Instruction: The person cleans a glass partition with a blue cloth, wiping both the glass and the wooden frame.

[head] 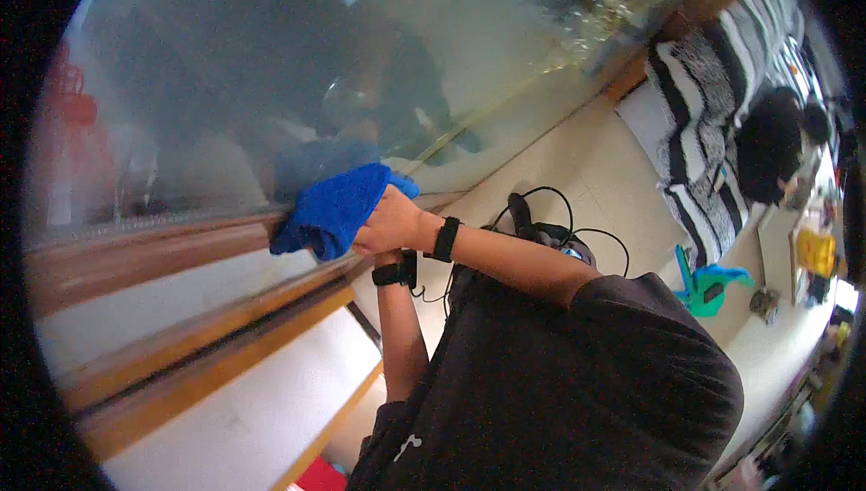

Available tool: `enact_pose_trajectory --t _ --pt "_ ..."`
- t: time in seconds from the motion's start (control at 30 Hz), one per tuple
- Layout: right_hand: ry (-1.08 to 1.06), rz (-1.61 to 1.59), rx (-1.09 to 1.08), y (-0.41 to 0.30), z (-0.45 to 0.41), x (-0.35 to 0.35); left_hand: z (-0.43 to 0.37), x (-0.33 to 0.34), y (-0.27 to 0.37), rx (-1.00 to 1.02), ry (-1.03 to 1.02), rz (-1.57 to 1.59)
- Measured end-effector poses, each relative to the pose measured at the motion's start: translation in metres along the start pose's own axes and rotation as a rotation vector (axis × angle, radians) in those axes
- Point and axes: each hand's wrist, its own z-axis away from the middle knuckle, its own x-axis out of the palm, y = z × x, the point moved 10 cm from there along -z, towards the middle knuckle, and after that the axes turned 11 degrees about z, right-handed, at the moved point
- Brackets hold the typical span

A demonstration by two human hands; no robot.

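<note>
A bunched blue cloth (335,210) lies against the lower part of a large glass pane (284,85), just above its brown frame (155,254). My right hand (391,221) grips the cloth, the fingers mostly wrapped in it. Below and behind it, my left hand (387,258) is largely covered by the right hand and the cloth; its grip cannot be made out. Each wrist wears a black band. Hazy reflections show in the pane, including a blue patch beside the cloth.
White panels with wooden edging (270,383) run along the lower left. Black cables (572,210) loop over the pale floor near my body. To the right are a striped black-and-white cover (697,132), a teal-green object (710,288) and a yellow item (815,254).
</note>
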Motion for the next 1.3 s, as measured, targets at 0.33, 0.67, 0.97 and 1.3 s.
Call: enact_pose_trajectory --t 0.33,0.67,0.97,1.3 --pt "-0.155 0.184 0.061 -0.02 0.012 -0.018 0.027 -0.009 0.007 -0.113 -0.041 0.093" --pt "-0.026 -0.099 0.116 -0.053 -0.025 -0.049 0.045 -0.021 0.01 -0.167 -0.074 0.182" --pt "-0.192 -0.034 0.09 -0.055 -0.039 -0.053 0.036 -0.011 0.013 -0.159 -0.064 0.22" --pt "-0.045 -0.079 0.02 -0.043 -0.07 -0.086 0.029 -0.012 0.026 -0.201 -0.086 0.149"
